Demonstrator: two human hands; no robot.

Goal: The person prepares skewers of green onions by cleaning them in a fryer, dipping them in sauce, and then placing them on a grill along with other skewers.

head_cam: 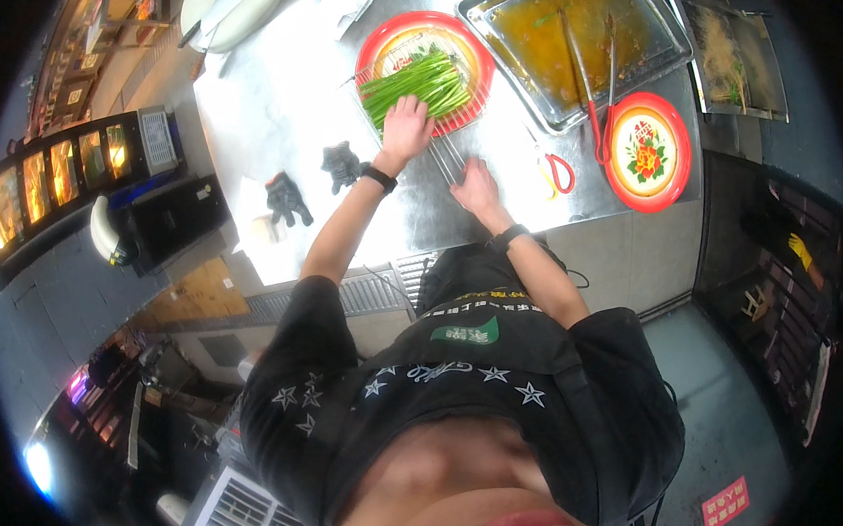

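Observation:
A bunch of long green stalks, like chives (422, 85), lies on a wire grill basket (463, 117) set over a red-rimmed enamel plate (485, 54). My left hand (408, 127) rests on the near side of the stalks, fingers pressed on them. My right hand (477, 188) is closed around the basket's long wire handle (446, 158), close to the table's near edge. Two dark gloves, one (339, 166) beside my left wrist and another (287, 199) farther left, lie on the metal table.
A steel tray (540, 120) of brownish liquid holds red-handled tongs (593, 122). Scissors (559, 176) with red and yellow handles lie near it. A second floral enamel plate (647, 192) sits at the right edge. A round board (252, 23) with a cleaver (221, 14) stands at the upper left.

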